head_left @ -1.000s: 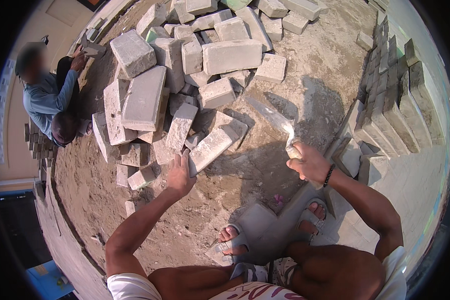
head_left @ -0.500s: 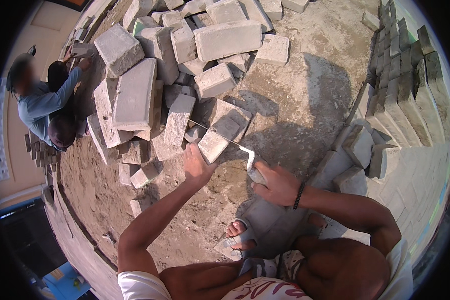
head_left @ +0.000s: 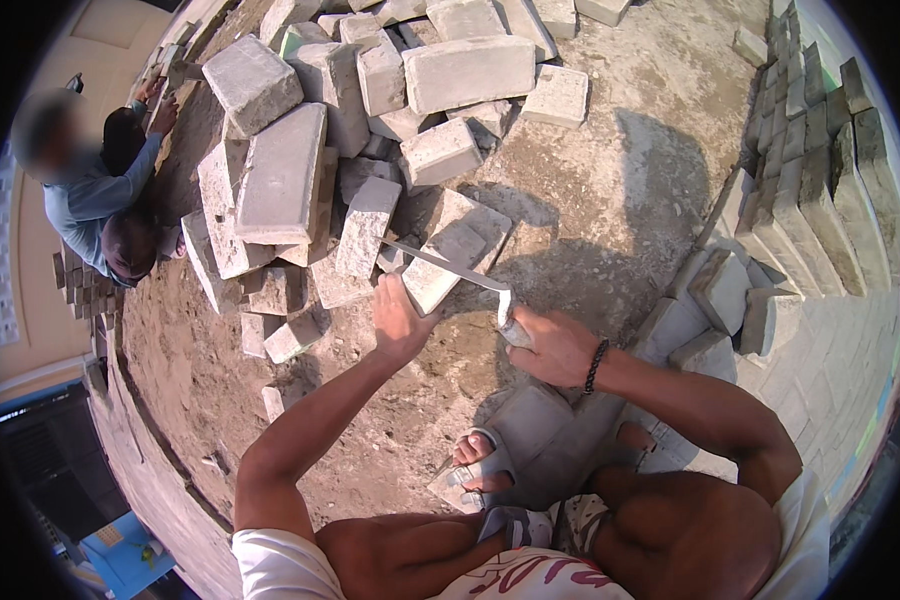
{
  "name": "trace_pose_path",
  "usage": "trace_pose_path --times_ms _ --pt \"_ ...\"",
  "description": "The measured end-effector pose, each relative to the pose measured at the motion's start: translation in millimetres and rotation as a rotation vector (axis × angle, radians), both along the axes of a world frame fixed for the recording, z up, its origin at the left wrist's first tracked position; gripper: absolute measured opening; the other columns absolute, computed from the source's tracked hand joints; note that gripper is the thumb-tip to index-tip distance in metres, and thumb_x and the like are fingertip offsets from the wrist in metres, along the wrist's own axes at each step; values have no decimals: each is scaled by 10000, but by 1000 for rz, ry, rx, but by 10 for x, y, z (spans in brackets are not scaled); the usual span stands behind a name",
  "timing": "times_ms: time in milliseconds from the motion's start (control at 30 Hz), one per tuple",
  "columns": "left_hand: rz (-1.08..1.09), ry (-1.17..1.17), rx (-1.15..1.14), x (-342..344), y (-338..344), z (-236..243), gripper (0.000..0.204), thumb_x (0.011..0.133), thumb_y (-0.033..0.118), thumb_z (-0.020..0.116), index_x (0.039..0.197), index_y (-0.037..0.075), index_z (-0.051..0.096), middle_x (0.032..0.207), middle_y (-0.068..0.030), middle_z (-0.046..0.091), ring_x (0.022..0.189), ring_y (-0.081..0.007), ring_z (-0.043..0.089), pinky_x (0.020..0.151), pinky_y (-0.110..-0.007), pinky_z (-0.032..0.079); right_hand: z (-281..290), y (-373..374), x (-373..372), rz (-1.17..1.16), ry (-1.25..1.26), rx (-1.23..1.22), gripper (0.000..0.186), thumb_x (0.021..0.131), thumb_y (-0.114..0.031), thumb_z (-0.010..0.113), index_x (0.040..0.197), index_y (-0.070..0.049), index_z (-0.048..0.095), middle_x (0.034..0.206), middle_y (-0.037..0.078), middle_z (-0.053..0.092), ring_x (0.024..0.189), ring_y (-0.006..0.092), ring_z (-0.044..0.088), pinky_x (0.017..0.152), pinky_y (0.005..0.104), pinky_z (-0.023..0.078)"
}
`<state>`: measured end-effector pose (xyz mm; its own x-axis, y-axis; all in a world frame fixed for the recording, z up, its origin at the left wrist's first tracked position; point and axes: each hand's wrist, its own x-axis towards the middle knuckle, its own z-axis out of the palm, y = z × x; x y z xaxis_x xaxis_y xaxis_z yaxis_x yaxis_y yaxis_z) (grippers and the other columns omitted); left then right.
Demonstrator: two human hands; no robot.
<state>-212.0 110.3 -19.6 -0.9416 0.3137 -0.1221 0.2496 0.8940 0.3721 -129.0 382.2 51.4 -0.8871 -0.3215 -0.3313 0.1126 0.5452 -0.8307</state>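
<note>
The left hand (head_left: pixel 402 322) had its fingers and thumb partly closed around the near end of a concrete paving block (head_left: pixel 432 286), apparently to steady it. The right hand (head_left: pixel 558 348) was wrapped around the handle of a trowel (head_left: pixel 452 268), its blade crossing the block edge-on, contact unclear. The block was at the near side of a loose block heap (head_left: pixel 280 185); 1 co-worker (head_left: pixel 78 200) crouched left, stacked blocks (head_left: pixel 795 200) standing right.
</note>
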Motion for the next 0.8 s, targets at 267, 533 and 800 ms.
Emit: trace_pose_path --times_ms 267,533,800 --pt "12 -1 -52 22 -147 -147 892 725 322 817 1335 -94 318 1262 -274 411 1176 -442 416 1021 -501 352 98 51 -141 2 -47 -14 425 822 -241 620 1139 28 536 754 275 616 758 457 625 702 502 491" --pt "-30 18 -5 -1 -16 -88 836 721 315 819 1284 -81 346 1189 -257 422 1110 -433 436 960 -504 377 -381 123 -463 -57 -118 80 363 839 -253 585 1042 45 539 871 309 646 872 499 620 786 537 485" --pt "-52 120 -16 38 -83 -106 811 706 280 830 1270 -70 364 1149 -240 434 1095 -428 442 946 -508 383 -136 -56 -227 27 -142 37 368 847 -214 581 1080 65 519 864 284 638 835 423 651 733 484 491"
